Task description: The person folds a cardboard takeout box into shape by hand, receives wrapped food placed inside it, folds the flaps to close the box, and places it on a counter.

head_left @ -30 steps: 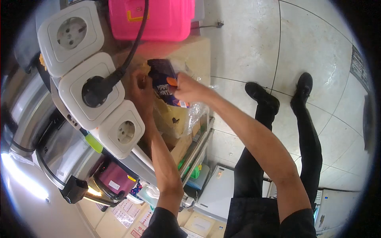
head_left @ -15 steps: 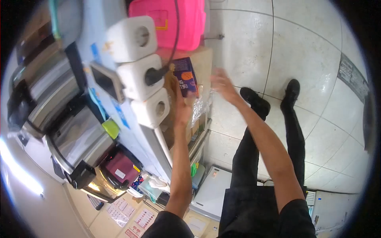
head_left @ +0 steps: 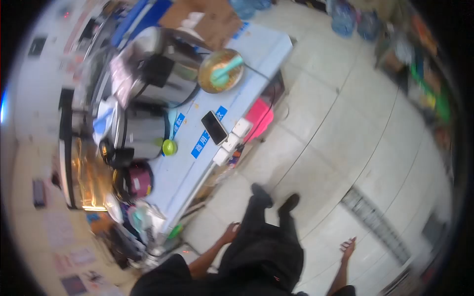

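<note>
My left hand (head_left: 230,233) hangs beside my dark trousers, just off the table's near edge, with loosely bent fingers and nothing visible in it. Out to the right, above the tiled floor, my right hand (head_left: 348,246) has its fingers apart and touches nothing. The blue-white table (head_left: 185,182) stands ahead to the left. Along its edge sit white power sockets (head_left: 231,143) and a black phone (head_left: 214,127). A small purple box (head_left: 237,154) shows partly below the sockets, beside a pink container (head_left: 260,118).
Large metal cookers (head_left: 143,130) line the table, with a maroon appliance (head_left: 140,180) at the near end. A bowl (head_left: 222,71) with a turquoise utensil stands farther along. A drain grate (head_left: 375,224) crosses the floor; cluttered shelving (head_left: 424,74) and water jugs (head_left: 343,22) are at the far right.
My left hand has come away from the purple box, which stays under the table edge. Both hands have dropped to my sides, and the view has pulled back and turned.
</note>
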The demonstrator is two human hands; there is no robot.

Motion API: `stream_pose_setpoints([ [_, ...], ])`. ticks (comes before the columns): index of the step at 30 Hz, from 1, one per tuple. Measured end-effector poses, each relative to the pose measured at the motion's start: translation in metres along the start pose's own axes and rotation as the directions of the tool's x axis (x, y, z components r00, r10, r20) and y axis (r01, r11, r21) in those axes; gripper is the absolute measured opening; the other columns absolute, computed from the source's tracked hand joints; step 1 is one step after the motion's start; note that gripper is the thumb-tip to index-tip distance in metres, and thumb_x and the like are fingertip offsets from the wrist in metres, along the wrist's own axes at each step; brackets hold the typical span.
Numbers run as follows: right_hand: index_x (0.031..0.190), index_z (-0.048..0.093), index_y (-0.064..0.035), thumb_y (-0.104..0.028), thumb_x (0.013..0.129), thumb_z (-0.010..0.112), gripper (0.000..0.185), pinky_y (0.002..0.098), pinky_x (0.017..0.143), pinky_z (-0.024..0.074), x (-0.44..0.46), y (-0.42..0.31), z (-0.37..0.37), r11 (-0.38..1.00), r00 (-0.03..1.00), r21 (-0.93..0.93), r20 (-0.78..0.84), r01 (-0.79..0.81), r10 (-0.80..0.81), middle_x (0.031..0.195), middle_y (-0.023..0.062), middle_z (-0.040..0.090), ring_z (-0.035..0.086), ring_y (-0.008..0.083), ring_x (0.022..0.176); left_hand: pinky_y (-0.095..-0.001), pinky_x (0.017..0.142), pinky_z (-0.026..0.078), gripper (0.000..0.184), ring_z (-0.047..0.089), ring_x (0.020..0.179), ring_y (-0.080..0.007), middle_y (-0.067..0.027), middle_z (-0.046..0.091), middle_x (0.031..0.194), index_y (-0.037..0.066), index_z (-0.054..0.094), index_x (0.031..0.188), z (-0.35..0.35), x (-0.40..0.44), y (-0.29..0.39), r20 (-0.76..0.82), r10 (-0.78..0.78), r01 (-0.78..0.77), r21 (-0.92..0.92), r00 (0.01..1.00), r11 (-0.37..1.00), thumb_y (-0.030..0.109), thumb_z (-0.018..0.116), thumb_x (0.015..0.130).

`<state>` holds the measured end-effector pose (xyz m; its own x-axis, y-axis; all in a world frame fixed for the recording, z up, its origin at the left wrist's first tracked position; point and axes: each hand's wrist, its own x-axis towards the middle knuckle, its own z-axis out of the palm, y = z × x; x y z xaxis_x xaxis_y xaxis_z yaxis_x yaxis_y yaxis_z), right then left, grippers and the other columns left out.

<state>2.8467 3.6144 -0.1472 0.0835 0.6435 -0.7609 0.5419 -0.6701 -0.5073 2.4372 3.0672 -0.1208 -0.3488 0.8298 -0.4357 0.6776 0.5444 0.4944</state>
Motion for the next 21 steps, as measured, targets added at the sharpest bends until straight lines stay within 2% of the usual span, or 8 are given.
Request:
stream_pose_setpoints([
  [1,0.129,0.052,-0.0080,-0.074,0.091,0.041,0.076,0.0402,0.066,0.0524,0.004,-0.035,0.000,0.998,0.998,0.037,-0.025,0.055,-0.054,0.095,0.0103,0.062,0.065,0.0236,0.077,-0.0464,0.106,0.040,0.051,0.053,0.122,-0.0377,-0.0228,0.057,0.129,0.002,0.056,0.130,-0.056,0.024,0.040,0.096,-0.101,0.125,-0.293,0.990,0.948,0.028,0.062,0.087],
  [2,0.129,0.052,-0.0083,-0.072,0.092,0.043,0.074,0.0388,0.064,0.0527,0.014,-0.067,0.007,0.988,0.992,0.090,-0.036,0.121,-0.119,0.095,0.0102,0.062,0.065,0.0243,0.077,-0.0475,0.102,0.043,0.051,0.056,0.117,-0.0392,-0.0195,0.062,0.123,0.002,0.060,0.125,-0.032,0.025,0.041,-0.003,-0.283,0.179,-0.766,0.959,0.617,0.032,0.063,0.083],
  [5,0.130,0.052,-0.0119,-0.065,0.094,0.048,0.064,0.0343,0.060,0.0513,0.054,-0.160,0.070,0.958,0.985,0.242,0.036,0.157,-0.170,0.093,0.0068,0.062,0.064,0.0202,0.075,-0.0492,0.101,0.044,0.057,0.056,0.118,-0.0409,-0.0230,0.060,0.124,0.005,0.058,0.129,0.031,0.060,0.021,0.147,-0.316,0.341,-0.573,0.937,0.745,0.037,0.065,0.083],
  [7,0.133,0.050,-0.0141,-0.062,0.096,0.046,0.061,0.0319,0.065,0.0505,0.058,-0.221,0.135,0.975,0.955,0.136,0.215,0.176,-0.203,0.096,0.0082,0.063,0.064,0.0230,0.085,-0.0487,0.105,0.040,0.056,0.052,0.123,-0.0403,-0.0240,0.058,0.129,0.007,0.056,0.134,0.033,0.090,0.018,0.150,-0.359,0.344,-0.744,0.921,0.572,0.039,0.059,0.089],
  [9,0.132,0.050,-0.0123,-0.051,0.102,0.040,0.051,0.0366,0.070,0.0545,0.044,-0.260,0.199,0.917,0.790,0.101,0.477,0.387,-0.386,0.104,0.0125,0.064,0.066,0.0253,0.091,-0.0487,0.109,0.037,0.056,0.048,0.129,-0.0396,-0.0241,0.055,0.135,0.006,0.053,0.137,-0.054,0.147,0.050,0.214,-0.539,0.545,-0.600,0.814,0.586,0.045,0.048,0.097],
  [13,0.125,0.056,-0.0061,-0.035,0.098,0.062,0.040,0.0288,0.062,0.0526,-0.014,-0.348,0.282,0.670,0.454,-0.165,0.845,0.724,-0.283,0.098,0.0094,0.067,0.071,0.0200,0.081,-0.0477,0.110,0.037,0.059,0.046,0.132,-0.0393,-0.0242,0.053,0.138,0.005,0.051,0.139,-0.123,0.272,0.029,0.121,-0.620,0.511,-0.697,0.775,0.503,0.049,0.038,0.102],
  [15,0.125,0.056,-0.0049,-0.035,0.098,0.062,0.041,0.0300,0.064,0.0532,-0.022,-0.388,0.289,0.728,0.446,-0.200,0.881,0.656,-0.159,0.100,0.0126,0.068,0.071,0.0211,0.083,-0.0457,0.110,0.037,0.064,0.047,0.132,-0.0387,-0.0235,0.053,0.138,0.002,0.051,0.137,-0.185,0.354,0.036,0.154,-0.509,0.454,-0.708,0.847,0.542,0.053,0.036,0.102],
  [21,0.124,0.053,-0.0014,-0.030,0.097,0.062,0.041,0.0343,0.058,0.0551,0.107,-0.417,0.223,0.957,0.918,-0.170,0.363,0.236,-0.162,0.098,0.0145,0.068,0.071,0.0238,0.077,-0.0395,0.100,0.044,0.054,0.059,0.114,-0.0261,-0.0147,0.063,0.121,0.001,0.056,0.128,-0.375,0.581,0.069,-0.137,-0.251,0.063,-0.755,0.958,0.653,0.047,0.042,0.103],
])
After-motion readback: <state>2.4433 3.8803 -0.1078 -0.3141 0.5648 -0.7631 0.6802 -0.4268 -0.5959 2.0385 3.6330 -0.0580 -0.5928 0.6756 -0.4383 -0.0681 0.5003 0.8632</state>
